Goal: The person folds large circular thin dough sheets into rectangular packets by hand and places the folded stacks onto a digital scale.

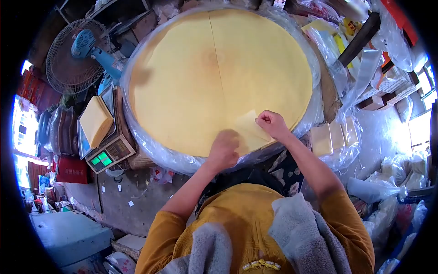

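A wide, round, pale-yellow layered surface [182,82] lies in front of me, with a thin dark seam running down its middle. Near its front right edge, my right hand [272,125] is closed in a pinch on the corner of a thin yellow sheet [248,125]. That sheet is lifted a little and looks lighter than the surface below it. To its left, my left hand [225,150] hovers over or touches the front edge, its fingers curled and smeared by motion. Whether it holds anything is hidden.
Clear plastic [150,150] wraps the round surface's rim. On the left, a digital scale [109,155] carries a stack of yellow sheets [96,121], beside a blue fan [84,43]. Plastic-wrapped yellow packs [335,137] lie at right. A blue box [73,237] stands lower left.
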The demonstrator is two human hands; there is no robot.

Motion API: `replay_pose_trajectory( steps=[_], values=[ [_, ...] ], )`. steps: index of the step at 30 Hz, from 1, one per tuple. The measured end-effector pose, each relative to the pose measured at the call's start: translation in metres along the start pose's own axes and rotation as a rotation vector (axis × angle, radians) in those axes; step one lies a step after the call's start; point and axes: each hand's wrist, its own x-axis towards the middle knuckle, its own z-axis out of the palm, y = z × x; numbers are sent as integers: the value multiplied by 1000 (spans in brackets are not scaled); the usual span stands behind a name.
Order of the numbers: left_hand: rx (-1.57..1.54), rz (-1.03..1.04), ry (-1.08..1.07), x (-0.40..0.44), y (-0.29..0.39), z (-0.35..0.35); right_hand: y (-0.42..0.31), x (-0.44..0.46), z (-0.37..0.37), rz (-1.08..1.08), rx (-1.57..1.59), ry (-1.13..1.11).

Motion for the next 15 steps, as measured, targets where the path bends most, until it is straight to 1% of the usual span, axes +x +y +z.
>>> replay_pose_trajectory(
  steps=[2, 5, 6, 7, 8, 9, 10, 11, 12, 13, 14, 15],
  values=[
    [-95, -13, -81, 9, 0, 3, 0, -5, 4, -17, -51, -24],
    [-41, -125, -158, 8, -7, 30, -6, -9, 10, -34, -99, -41],
    [-9, -108, -179, 5, -10, 38, -8, -9, 11, -26, -135, -45],
    [41, -96, -113, -1, -11, 46, -3, -9, 16, -71, -117, -18],
    [33, -112, -141, 0, -7, 42, 1, -7, 18, -58, -135, -38],
    [29, -125, -166, 2, -6, 39, -1, -8, 17, -63, -257, -88],
    [81, -120, -184, -1, -8, 41, 4, -5, 16, -24, -411, -197],
    [136, -116, -197, -5, -11, 47, 4, -8, 17, -92, -484, -217],
    [163, -60, -132, -10, -14, 55, 15, -7, 19, -122, -496, -231],
    [197, -1, -63, -13, -18, 60, 7, -12, 19, -70, -535, -208],
    [135, -108, -171, -14, -13, 54, 5, -15, 16, 56, -398, -247],
    [127, -167, -181, -18, -21, 70, 1, -14, 18, 73, -480, -225]
  ],
)
